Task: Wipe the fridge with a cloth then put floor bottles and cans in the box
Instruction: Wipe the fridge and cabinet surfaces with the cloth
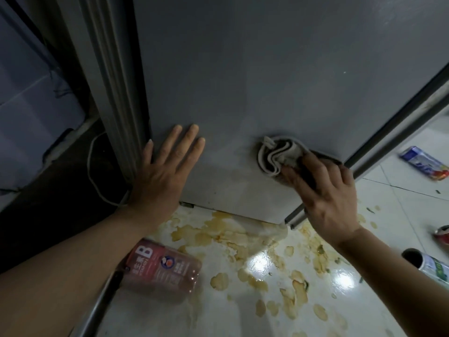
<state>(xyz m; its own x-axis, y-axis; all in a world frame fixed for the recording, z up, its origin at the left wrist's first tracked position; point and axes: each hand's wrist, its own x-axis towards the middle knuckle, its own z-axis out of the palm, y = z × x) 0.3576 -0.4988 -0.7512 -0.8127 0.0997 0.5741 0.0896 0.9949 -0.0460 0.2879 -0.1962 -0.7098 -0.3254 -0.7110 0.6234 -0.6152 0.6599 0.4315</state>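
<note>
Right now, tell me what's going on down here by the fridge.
A person is wiping the low part of the fridge door. The right hand presses a folded cloth against it, while the left hand rests flat on the door. Brownish spills cover the floor. A pink bottle and several cans lie there, not yet picked up. No box is in view.
</note>
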